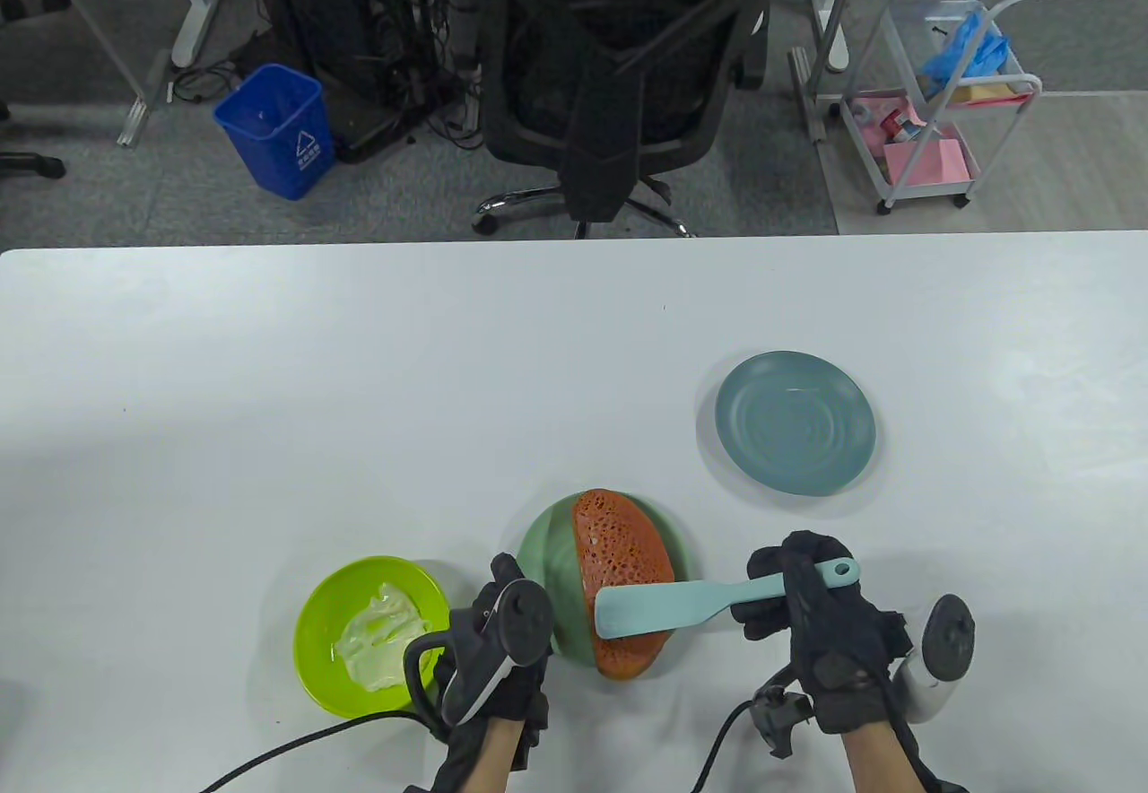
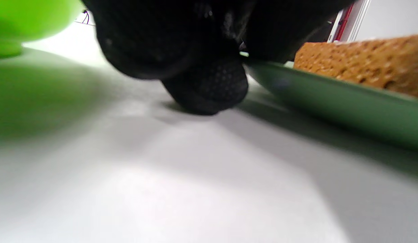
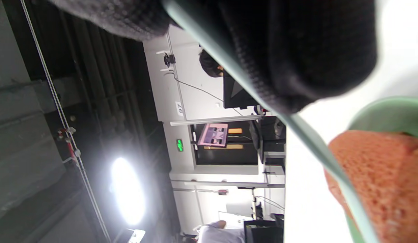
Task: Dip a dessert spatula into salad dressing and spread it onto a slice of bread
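Note:
An orange-brown bread slice point(image 1: 623, 560) lies on a green plate point(image 1: 545, 560) near the table's front edge. My right hand point(image 1: 782, 594) grips the handle of a light blue spatula point(image 1: 664, 609). Its blade lies flat over the near part of the bread. My left hand point(image 1: 509, 576) is at the plate's left rim and holds it. In the left wrist view one fingertip point(image 2: 209, 89) rests on the table beside the rim point(image 2: 330, 101). A lime green bowl point(image 1: 314, 623) with white dressing point(image 1: 381, 636) stands to the left of that hand. The right wrist view shows the spatula point(image 3: 296, 130) edge-on above the bread point(image 3: 381, 179).
An empty blue-grey plate point(image 1: 795, 423) sits to the back right of the bread. Glove cables point(image 1: 296, 744) trail off the table's front edge. A black office chair point(image 1: 619, 66) and a blue bin point(image 1: 276, 129) stand beyond the table's far edge.

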Action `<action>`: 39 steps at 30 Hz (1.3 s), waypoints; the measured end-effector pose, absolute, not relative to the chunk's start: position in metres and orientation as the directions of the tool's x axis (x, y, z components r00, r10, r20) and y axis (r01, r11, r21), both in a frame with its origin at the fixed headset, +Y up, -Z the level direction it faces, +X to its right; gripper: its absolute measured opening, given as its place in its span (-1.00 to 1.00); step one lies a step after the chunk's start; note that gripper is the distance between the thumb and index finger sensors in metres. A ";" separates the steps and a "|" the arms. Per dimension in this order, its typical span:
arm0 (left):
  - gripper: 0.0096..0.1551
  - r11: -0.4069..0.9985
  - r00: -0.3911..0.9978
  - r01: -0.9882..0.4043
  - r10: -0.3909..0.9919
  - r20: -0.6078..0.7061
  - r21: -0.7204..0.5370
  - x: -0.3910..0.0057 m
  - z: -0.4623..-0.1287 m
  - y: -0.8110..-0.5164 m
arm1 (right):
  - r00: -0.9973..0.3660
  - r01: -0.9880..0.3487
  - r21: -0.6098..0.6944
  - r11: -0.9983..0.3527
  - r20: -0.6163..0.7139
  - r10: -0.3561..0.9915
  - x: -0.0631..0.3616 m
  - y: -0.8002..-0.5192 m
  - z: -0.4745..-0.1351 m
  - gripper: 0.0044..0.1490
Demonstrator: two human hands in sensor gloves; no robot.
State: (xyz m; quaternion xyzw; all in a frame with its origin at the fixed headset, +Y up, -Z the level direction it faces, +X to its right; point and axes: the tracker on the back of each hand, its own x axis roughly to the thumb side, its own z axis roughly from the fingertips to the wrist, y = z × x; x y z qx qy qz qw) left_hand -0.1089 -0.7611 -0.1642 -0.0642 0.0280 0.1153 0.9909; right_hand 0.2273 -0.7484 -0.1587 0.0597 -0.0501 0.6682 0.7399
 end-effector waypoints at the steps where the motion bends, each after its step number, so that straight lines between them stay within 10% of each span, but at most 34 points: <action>1: -0.34 0.965 0.972 -0.233 0.226 -0.070 -0.121 -0.109 -0.164 -0.761 | 0.091 -0.996 0.023 0.088 0.146 0.985 0.228 -0.749 -0.158 -0.48; 39: -0.19 0.978 0.972 -0.200 0.190 0.142 0.064 -0.101 -0.140 -0.727 | 0.147 -0.976 -0.128 0.174 0.196 0.970 0.270 -0.737 -0.156 -0.49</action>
